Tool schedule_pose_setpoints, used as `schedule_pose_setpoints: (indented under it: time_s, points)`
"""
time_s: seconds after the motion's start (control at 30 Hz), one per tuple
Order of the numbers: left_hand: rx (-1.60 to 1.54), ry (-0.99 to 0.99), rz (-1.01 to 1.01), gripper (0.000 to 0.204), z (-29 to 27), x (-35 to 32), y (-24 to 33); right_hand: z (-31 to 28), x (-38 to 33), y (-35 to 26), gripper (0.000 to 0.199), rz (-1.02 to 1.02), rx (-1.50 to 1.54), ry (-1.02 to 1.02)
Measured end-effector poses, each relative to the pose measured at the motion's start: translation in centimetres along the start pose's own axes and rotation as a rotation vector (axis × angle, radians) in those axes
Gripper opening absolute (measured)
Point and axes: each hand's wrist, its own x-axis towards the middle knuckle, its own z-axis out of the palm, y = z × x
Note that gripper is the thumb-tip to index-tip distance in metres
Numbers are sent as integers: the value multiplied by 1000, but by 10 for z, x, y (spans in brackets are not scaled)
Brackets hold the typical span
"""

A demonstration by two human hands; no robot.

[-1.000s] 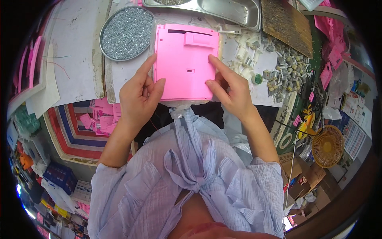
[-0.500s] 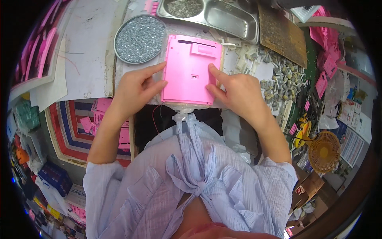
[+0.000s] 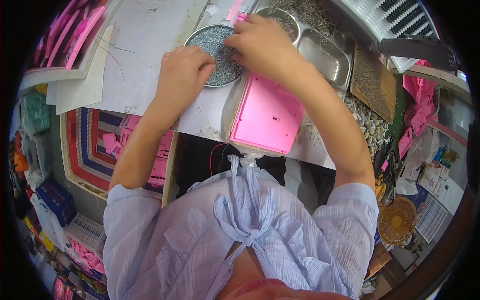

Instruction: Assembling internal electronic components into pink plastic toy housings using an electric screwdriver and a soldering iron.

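Observation:
A flat pink plastic panel (image 3: 270, 117) lies on the white worktop (image 3: 145, 60) at its front edge, with no hand on it. Both hands are over a round metal dish of small grey screws (image 3: 222, 60). My left hand (image 3: 182, 75) rests curled at the dish's left rim, its fingertips in the screws. My right hand (image 3: 262, 42) reaches across from the right, fingers pinched together above the dish's far side. Whether either hand holds a screw is hidden by the fingers.
A steel two-compartment tray (image 3: 325, 47) with small parts stands behind the panel. Small metal pieces (image 3: 370, 122) are scattered to the right, beside a brown board (image 3: 372, 80). Pink parts fill a striped basket (image 3: 85, 150) at lower left. A woven basket (image 3: 397, 220) sits lower right.
Both hands have let go of the pink panel, which now lies flat, and have moved forward and left to the dish of screws.

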Motion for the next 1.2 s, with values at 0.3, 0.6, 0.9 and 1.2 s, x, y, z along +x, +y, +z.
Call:
schedule_pose_setpoints:
  time_s: [0.3, 0.6, 0.9, 1.2]
  points:
    - [-225, -49, -36, 17, 3, 3, 22, 37, 33, 2, 9, -69, -60, -35]
    - [12, -73, 191, 16, 25, 16, 53, 23, 41, 18, 17, 26, 320, 117]
    - [296, -167, 427, 15, 22, 33, 61, -39, -70, 34, 19, 523, 735, 197]
    - [248, -180, 64, 19, -11, 35, 11, -9, -157, 25, 11, 534, 606, 337]
